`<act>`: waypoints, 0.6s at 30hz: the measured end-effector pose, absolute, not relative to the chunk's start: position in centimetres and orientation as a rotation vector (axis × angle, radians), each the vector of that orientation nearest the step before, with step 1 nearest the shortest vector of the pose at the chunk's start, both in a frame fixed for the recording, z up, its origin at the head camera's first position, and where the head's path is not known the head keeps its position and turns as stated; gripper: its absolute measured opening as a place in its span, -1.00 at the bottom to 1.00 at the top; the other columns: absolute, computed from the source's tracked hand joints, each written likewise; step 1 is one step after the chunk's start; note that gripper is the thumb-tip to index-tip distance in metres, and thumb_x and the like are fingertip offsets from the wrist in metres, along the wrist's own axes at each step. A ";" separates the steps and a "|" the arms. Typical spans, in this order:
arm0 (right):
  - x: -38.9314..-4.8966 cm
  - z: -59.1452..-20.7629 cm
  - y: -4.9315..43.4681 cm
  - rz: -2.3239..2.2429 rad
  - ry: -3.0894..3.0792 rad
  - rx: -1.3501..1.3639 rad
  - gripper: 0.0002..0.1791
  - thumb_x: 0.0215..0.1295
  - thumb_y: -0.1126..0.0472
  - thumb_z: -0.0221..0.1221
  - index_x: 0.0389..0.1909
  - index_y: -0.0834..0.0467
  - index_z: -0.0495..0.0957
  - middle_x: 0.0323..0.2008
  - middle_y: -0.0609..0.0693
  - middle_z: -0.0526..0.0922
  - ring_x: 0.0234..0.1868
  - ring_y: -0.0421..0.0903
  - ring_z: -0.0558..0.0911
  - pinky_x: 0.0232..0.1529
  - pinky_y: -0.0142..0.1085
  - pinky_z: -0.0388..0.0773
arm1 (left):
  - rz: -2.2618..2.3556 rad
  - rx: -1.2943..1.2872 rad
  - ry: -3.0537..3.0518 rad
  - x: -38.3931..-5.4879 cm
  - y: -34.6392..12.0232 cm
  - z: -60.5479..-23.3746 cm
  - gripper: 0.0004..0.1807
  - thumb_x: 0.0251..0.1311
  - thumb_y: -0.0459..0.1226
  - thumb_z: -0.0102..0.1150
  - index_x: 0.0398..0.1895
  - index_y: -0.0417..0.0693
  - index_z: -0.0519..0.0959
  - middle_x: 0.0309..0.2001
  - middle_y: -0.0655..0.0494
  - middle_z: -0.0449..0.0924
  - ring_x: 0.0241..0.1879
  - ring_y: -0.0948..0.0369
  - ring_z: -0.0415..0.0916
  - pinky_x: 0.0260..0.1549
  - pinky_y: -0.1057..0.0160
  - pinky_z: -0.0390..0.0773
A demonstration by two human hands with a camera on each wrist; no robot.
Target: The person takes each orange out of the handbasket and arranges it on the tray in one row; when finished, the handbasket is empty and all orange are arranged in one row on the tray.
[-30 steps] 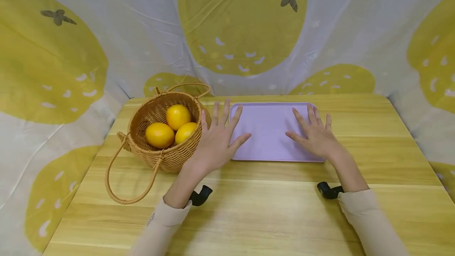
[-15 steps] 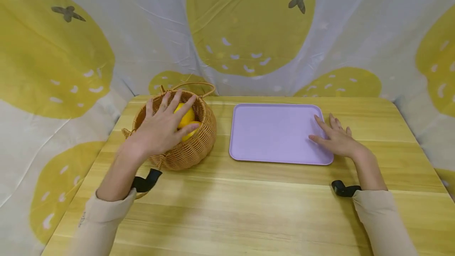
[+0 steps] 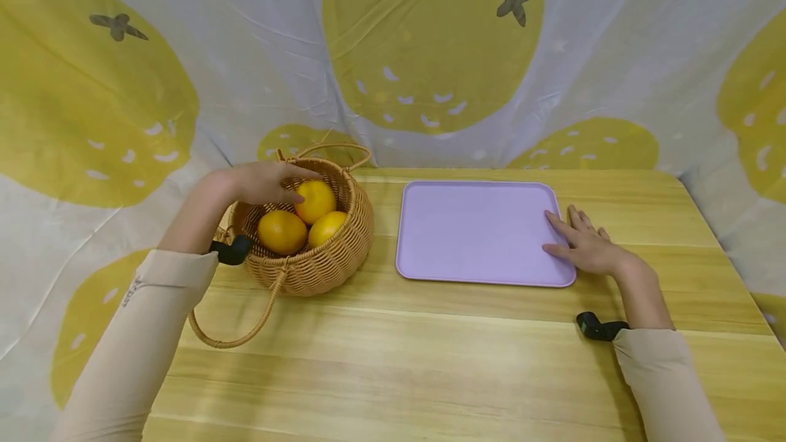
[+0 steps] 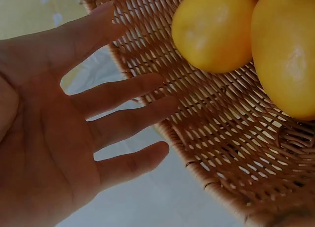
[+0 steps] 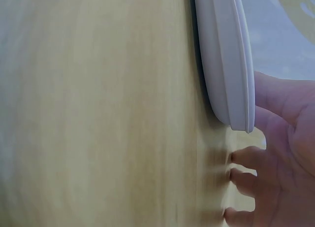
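My left hand [image 3: 260, 183] reaches in over the far left rim of a wicker basket [image 3: 344, 254]. In the left wrist view its fingers are spread and fairly straight, away from the fruit. Three yellow-orange fruits that look like oranges lie in the basket. One orange [image 3: 318, 202] sits at the back, nearest the fingertips in the head view, with another orange [image 3: 282, 232] at front left and a third orange [image 3: 325, 228] at front right. My right hand [image 3: 586, 245] is at the right edge of a flat lilac tray [image 3: 475, 232], thumb and index over its rim, other fingertips down by the table.
A basket handle [image 3: 264, 319] hangs down toward the front, and another handle [image 3: 338, 147] sticks out at the back. Both stand on a wooden table [image 3: 430, 360]. A fruit-printed curtain [image 3: 424, 39] encloses the back and sides.
My left hand moved left from the tray area to above the basket, then turned and went further back over its rim. My right hand shifted right to the tray's edge. The tray and basket stayed put.
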State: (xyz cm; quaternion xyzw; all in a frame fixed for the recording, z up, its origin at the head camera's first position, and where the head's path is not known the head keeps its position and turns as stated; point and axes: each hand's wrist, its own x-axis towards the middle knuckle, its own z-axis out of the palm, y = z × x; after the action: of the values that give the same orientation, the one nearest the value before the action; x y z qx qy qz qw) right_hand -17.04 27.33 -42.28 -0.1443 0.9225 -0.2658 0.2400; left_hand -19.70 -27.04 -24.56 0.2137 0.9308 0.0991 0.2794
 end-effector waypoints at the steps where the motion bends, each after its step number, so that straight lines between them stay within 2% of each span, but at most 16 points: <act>1: -17.0 -42.3 27.3 -0.725 2.526 -0.395 -0.10 0.61 -0.11 -0.01 0.65 0.27 -0.22 0.54 0.56 -0.53 0.54 0.56 -0.51 0.39 0.53 -0.53 | 0.259 0.567 2.482 -20.2 -27.1 -24.6 -0.38 0.50 -0.26 0.12 0.56 -0.15 0.28 0.53 -0.36 0.22 0.52 -0.38 0.09 0.38 -0.37 0.26; 3: -17.0 -42.3 27.3 -0.724 2.528 -0.395 -0.09 0.60 -0.11 -0.01 0.65 0.26 -0.21 0.55 0.56 -0.52 0.54 0.56 -0.51 0.39 0.53 -0.53 | 0.244 0.559 2.459 -21.1 -27.1 -24.5 -0.39 0.50 -0.27 0.12 0.56 -0.15 0.29 0.54 -0.37 0.21 0.54 -0.38 0.04 0.42 -0.38 0.20; 10: -17.0 -42.4 27.4 -0.718 2.528 -0.388 -0.08 0.60 -0.13 0.00 0.66 0.24 -0.22 0.55 0.55 -0.53 0.54 0.56 -0.50 0.39 0.52 -0.52 | 0.213 0.569 2.367 -23.0 -26.7 -24.8 -0.39 0.51 -0.26 0.09 0.58 -0.09 0.28 0.52 -0.38 0.20 0.46 -0.35 0.24 0.36 -0.33 0.32; 12: -17.0 -42.5 27.4 -0.720 2.528 -0.390 -0.08 0.60 -0.13 0.00 0.66 0.24 -0.22 0.55 0.55 -0.53 0.54 0.56 -0.50 0.39 0.52 -0.53 | 0.202 0.571 2.363 -23.4 -26.7 -25.3 -0.40 0.50 -0.28 0.10 0.57 -0.08 0.30 0.54 -0.38 0.17 0.48 -0.36 0.19 0.38 -0.34 0.29; 14: -17.0 -42.5 27.5 -0.722 2.529 -0.394 -0.09 0.60 -0.12 0.00 0.66 0.24 -0.21 0.55 0.55 -0.52 0.55 0.55 -0.50 0.39 0.52 -0.53 | 0.194 0.574 2.375 -23.8 -26.8 -25.9 -0.41 0.47 -0.30 0.13 0.54 -0.07 0.35 0.54 -0.38 0.18 0.51 -0.37 0.14 0.41 -0.37 0.23; 18: -17.0 -42.6 27.5 -0.715 2.534 -0.401 -0.10 0.61 -0.12 -0.01 0.66 0.24 -0.21 0.56 0.55 -0.51 0.56 0.54 -0.49 0.38 0.54 -0.51 | 0.187 0.581 2.401 -24.5 -27.0 -26.9 -0.44 0.40 -0.33 0.21 0.46 -0.02 0.46 0.51 -0.31 0.28 0.56 -0.36 0.01 0.47 -0.48 -0.14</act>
State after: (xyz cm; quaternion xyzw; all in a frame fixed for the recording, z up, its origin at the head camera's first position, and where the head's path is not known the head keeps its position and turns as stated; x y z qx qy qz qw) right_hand -17.01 27.53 -42.62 -0.1463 0.9244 -0.2608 0.2368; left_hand -24.46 -27.01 -26.88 0.2217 0.9161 0.0715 0.3262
